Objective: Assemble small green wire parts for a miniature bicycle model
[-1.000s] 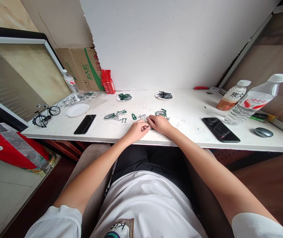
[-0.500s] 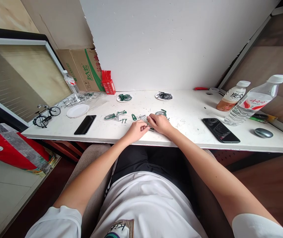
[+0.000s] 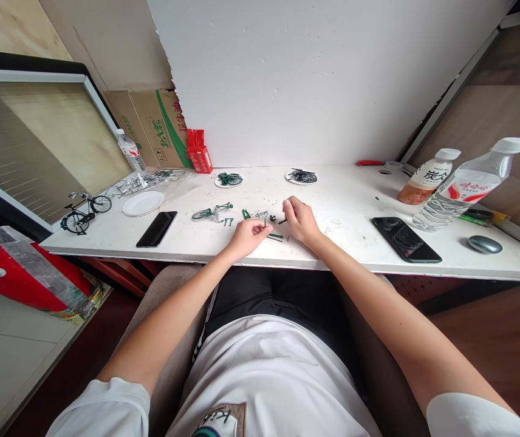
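Busy at a white desk (image 3: 355, 243) scattered with miniature bicycle parts, with a round white plate (image 3: 288, 178) of black bicycle parts (image 3: 304, 176) near the wall. Left hand (image 3: 249, 237), nearer the camera than that plate and to its left: pinched together at thumb and forefinger on a small thin piece (image 3: 265, 223), caught right at the tips and too tiny to identify. Right hand (image 3: 302, 220), straight in front of the plate: curled tight around a slender dark rod (image 3: 280, 223), pointing out of the fist toward the left fingertips. Impossible to tell whether rod and piece touch.

Loose in front of the plate and slightly left, just beyond the pinched fingertips: a small green part (image 3: 273, 218) and some pale parts (image 3: 260, 214). Nearer the camera, just beside the same fingertips: dark green strips (image 3: 277, 237). Farther left of the plate, beyond the left hand: an elongated green part (image 3: 245, 214), then a green-rimmed wheel (image 3: 201, 214) joined to a pale frame.

Level with the plate, to its left: a second plate (image 3: 217, 181), heaped with green bicycle parts (image 3: 230, 178). Well left: a black model bicycle (image 3: 87, 216), upright on its wheels. Well right and nearer: a dark smartphone (image 3: 406, 239), lying flat.
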`<act>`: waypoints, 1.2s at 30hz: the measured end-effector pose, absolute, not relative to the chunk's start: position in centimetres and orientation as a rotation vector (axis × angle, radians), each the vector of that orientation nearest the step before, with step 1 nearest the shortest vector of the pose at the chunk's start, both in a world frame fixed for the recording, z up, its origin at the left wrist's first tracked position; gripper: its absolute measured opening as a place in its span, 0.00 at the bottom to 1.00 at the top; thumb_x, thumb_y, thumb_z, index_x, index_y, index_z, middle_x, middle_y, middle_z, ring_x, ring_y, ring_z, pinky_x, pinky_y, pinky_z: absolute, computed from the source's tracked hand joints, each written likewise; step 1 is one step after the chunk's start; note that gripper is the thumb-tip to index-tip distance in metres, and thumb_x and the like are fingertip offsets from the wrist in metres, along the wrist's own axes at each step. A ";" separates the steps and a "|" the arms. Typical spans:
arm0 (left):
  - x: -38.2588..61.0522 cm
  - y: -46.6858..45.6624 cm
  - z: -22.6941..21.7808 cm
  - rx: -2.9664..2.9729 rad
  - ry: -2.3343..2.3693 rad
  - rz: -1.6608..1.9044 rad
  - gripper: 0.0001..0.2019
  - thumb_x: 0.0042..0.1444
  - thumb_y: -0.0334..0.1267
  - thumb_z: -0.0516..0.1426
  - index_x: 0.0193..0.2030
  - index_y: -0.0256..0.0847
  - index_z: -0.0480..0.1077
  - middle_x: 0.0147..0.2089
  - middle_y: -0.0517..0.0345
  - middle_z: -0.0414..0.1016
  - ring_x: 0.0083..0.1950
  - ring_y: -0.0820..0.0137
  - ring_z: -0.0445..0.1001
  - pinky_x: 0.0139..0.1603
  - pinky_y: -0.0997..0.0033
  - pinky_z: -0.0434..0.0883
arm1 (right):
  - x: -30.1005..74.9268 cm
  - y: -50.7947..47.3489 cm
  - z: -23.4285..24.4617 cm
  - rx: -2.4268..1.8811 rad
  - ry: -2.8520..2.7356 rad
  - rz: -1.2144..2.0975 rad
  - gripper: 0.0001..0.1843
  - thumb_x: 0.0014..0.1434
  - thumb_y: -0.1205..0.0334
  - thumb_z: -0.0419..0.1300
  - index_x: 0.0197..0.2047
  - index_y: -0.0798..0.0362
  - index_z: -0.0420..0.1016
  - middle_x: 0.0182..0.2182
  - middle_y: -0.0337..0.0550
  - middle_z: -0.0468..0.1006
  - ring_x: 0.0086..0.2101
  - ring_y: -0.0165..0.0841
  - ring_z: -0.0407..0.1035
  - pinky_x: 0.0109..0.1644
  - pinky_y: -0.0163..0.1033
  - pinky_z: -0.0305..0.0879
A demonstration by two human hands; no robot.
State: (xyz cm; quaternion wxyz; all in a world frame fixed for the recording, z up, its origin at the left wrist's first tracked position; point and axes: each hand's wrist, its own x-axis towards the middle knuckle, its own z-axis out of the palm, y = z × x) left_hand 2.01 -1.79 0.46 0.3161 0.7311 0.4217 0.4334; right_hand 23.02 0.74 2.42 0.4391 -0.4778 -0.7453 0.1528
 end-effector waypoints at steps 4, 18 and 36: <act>1.8 -1.2 0.1 1.805 1.076 1.176 0.20 0.61 0.55 0.64 0.32 0.38 0.76 0.35 0.53 0.80 0.38 0.65 0.74 0.44 0.66 0.71 | 23.1 0.8 2.3 -1.138 -1.893 0.671 0.35 0.75 0.29 0.42 0.27 0.47 0.61 0.20 0.40 0.68 0.25 0.37 0.66 0.38 0.43 0.64; 1.7 -1.5 0.7 1.681 1.032 1.184 0.21 0.60 0.56 0.66 0.30 0.38 0.74 0.31 0.57 0.74 0.33 0.69 0.70 0.37 0.68 0.67 | 22.9 0.8 2.2 -1.064 -1.923 0.902 0.31 0.71 0.27 0.52 0.37 0.47 0.70 0.21 0.38 0.78 0.22 0.37 0.72 0.37 0.43 0.70; 1.7 -1.4 0.5 1.685 1.009 1.170 0.21 0.58 0.56 0.67 0.34 0.37 0.77 0.38 0.52 0.81 0.39 0.65 0.76 0.44 0.66 0.72 | 22.9 0.5 2.5 -1.102 -2.010 0.752 0.31 0.73 0.30 0.50 0.34 0.48 0.70 0.24 0.41 0.80 0.28 0.37 0.74 0.40 0.42 0.68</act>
